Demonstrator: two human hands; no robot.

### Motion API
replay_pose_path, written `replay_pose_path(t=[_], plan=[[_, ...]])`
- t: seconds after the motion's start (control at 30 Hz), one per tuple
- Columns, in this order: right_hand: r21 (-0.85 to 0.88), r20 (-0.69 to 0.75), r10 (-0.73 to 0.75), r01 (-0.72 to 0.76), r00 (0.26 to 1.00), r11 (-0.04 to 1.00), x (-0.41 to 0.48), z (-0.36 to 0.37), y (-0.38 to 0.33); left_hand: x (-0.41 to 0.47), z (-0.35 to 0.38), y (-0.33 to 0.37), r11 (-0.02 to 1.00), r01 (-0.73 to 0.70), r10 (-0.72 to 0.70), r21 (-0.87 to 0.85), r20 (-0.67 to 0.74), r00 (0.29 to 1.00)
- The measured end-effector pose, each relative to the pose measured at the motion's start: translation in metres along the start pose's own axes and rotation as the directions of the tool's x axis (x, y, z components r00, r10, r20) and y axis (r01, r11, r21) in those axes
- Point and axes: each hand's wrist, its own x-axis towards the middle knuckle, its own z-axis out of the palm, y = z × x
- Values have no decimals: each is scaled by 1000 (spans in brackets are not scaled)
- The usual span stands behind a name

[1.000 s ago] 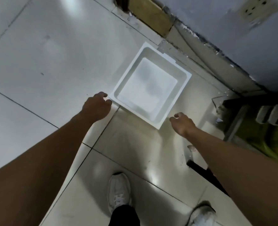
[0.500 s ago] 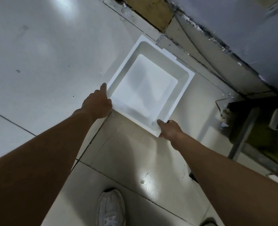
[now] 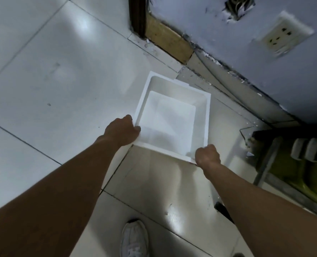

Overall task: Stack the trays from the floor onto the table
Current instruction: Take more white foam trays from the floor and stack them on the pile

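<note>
A white square tray (image 3: 172, 115) with deep walls is over the tiled floor near the wall, empty inside. My left hand (image 3: 121, 129) grips its near-left corner, fingers curled over the rim. My right hand (image 3: 207, 154) grips the near-right corner, thumb side over the rim. The tray's near edge looks tilted up off the floor. No table surface shows in this view.
A grey wall (image 3: 265, 62) with a socket (image 3: 282, 36) runs along the upper right. A dark metal frame with green parts (image 3: 293, 164) stands at the right. My white shoe (image 3: 135, 240) is on the pale floor tiles (image 3: 42, 71) below.
Both hands reached the tray, then closed on its near corners. The tray has turned a little and its near edge has come up from the floor.
</note>
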Motion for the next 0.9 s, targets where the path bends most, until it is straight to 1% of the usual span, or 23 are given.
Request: replay_pose_path(t=[0.1, 0.13, 0.2, 0.23, 0.27, 0.3, 0.33, 0.37, 0.47, 0.53, 0.57, 0.67, 0.73, 0.83, 0.9], plan=[[-23, -19, -33, 32, 999, 999, -29, -28, -14, -27, -27, 18, 1000, -12, 13, 16, -53, 998], [-59, -27, -46, 45, 999, 997, -39, -37, -19, -37, -35, 22, 1000, 3, -3, -5, -61, 998], [-121, -77, -91, 81, 993, 989, -62, -59, -30, -57, -53, 32, 998, -22, 14, -65, -113, 993], [-124, -101, -115, 102, 988, 987, -74, -69, -33, -67, -61, 37, 996, -48, 38, -72, -124, 992], [-122, -126, -136, 121, 983, 985, -87, -82, -38, -78, -77, 46, 995, -42, 28, -94, -141, 990], [-129, -134, -145, 128, 980, 983, -99, -93, -41, -88, -90, 53, 997, -28, 16, -74, -161, 987], [-148, -133, -158, 138, 978, 979, -109, -103, -44, -97, -103, 59, 999, -13, 8, -36, -148, 989], [-165, -120, -160, 139, 980, 976, -123, -118, -47, -109, -118, 67, 999, 1, -7, -38, -137, 991], [-211, -31, -150, 141, 988, 967, -165, -155, -58, -147, -157, 80, 1000, -13, 11, -21, -91, 996], [-247, 34, -165, 168, 986, 954, -195, -181, -65, -172, -184, 88, 1000, -4, 1, -27, -91, 996], [-239, 49, -171, 178, 984, 955, -208, -193, -68, -182, -195, 92, 999, -2, 0, -32, -82, 997], [-179, 4, -186, 184, 982, 966, -248, -240, -79, -220, -239, 110, 998, 11, -15, -55, -75, 997], [-130, 29, -201, 203, 979, 971, -274, -273, -85, -251, -266, 127, 994, 27, -35, -110, -73, 997], [-13, 56, -215, 216, 975, 976, -309, -319, -94, -293, -299, 158, 984, 7, -23, -179, -86, 996], [-9, 56, -257, 258, 965, 966, -337, -348, -100, -323, -320, 176, 981, -7, -13, -195, -102, 995]])
